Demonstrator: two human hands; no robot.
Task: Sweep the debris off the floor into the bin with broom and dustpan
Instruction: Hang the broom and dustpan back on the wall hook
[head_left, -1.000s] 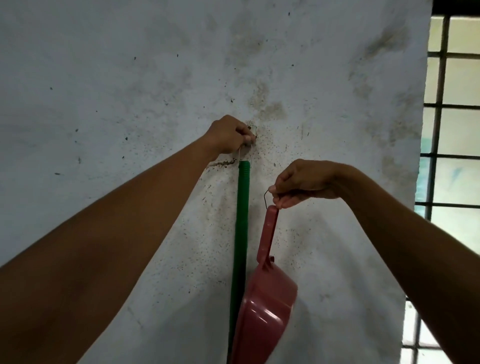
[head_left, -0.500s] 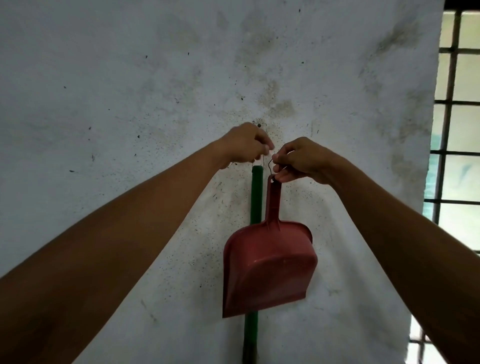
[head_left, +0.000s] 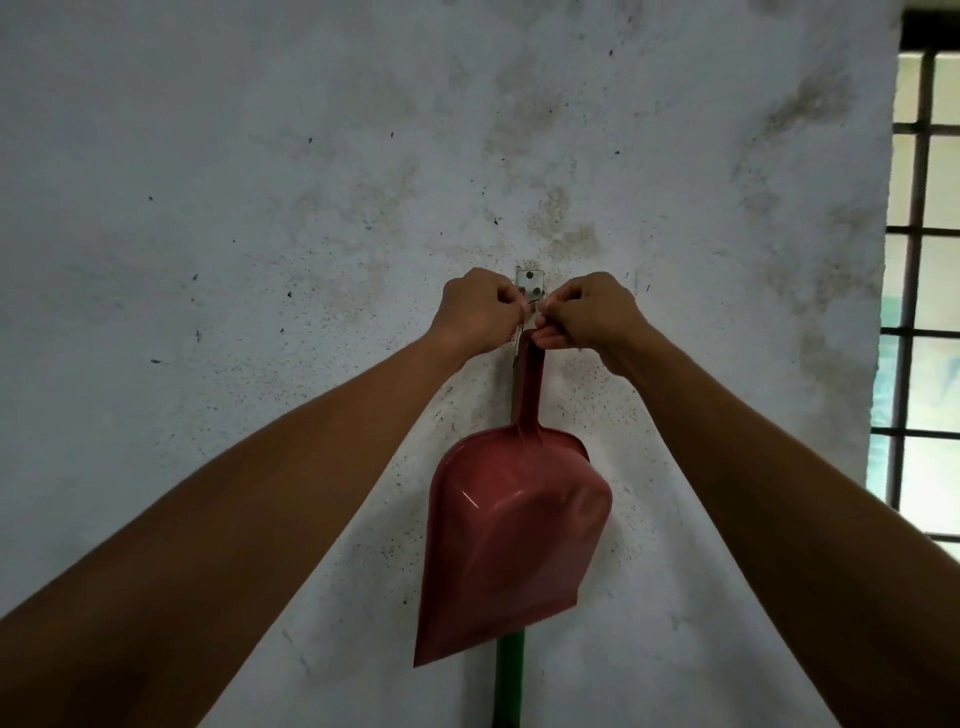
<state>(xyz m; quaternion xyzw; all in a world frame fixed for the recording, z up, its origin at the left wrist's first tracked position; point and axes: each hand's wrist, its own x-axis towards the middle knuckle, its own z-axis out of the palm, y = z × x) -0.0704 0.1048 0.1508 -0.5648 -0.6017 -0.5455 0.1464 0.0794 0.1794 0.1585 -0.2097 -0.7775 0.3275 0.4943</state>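
1. No readable brand, label or writing anywhere on the tools or wall.
2. Rough whitewashed wall (head_left: 260, 208), blotched with brownish stains and dark specks; barred window (head_left: 919, 312) at the right edge.
3. Small pale wall hook plate (head_left: 530, 280) between both fists.
4. Left hand (head_left: 478, 312) clenched just left of the hook, pinching a thin wire or string; exact item unclear.
5. Right hand (head_left: 587, 312) curled, pinching the top of the red plastic dustpan (head_left: 514, 545) handle at its wire loop.
6. Dustpan hanging flat against the wall, scoop downward.
7. Green broom handle (head_left: 509, 675) upright behind the dustpan, mostly hidden.
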